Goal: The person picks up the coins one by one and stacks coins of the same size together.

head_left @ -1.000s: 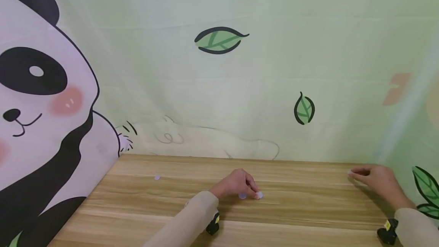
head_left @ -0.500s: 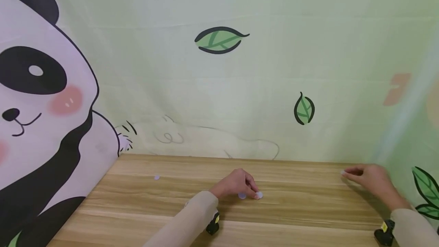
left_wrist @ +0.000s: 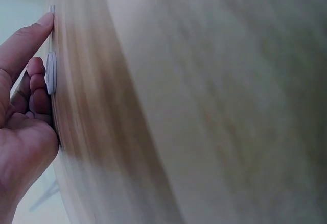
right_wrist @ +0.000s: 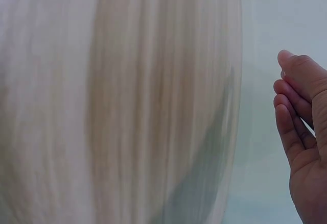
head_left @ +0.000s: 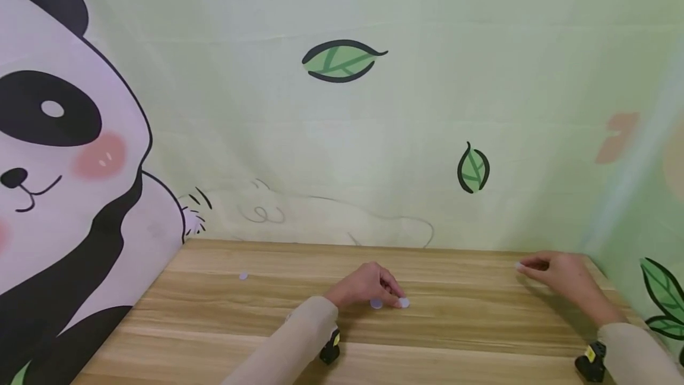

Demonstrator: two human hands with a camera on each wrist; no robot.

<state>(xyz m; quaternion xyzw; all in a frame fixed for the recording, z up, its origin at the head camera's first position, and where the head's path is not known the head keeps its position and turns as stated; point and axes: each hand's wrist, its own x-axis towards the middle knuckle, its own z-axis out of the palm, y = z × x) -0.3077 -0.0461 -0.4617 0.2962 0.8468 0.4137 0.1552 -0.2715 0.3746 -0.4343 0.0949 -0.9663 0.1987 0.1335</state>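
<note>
My left hand (head_left: 363, 285) is low over the wooden table, thumb and index fingertips at the edge of a small pale round disc (head_left: 404, 302). Beside and partly under that hand lies a second pale disc (head_left: 376, 303); from the left wrist view this disc (left_wrist: 51, 73) looks layered, near the curled fingers. At the right, my right hand (head_left: 569, 278) pinches another small pale disc (head_left: 519, 265) between thumb and index finger, above the table. In the right wrist view only a sliver of that disc (right_wrist: 283, 74) shows between the fingertips.
One more pale disc (head_left: 243, 276) lies on the left part of the wood-grain table (head_left: 214, 308). Behind the table hangs a green backdrop (head_left: 240, 88) with a panda and leaves. Black wrist cameras sit under both sleeves.
My right hand has moved left with its disc, closer to the left hand. The left hand and the discs on the table have stayed in place.
</note>
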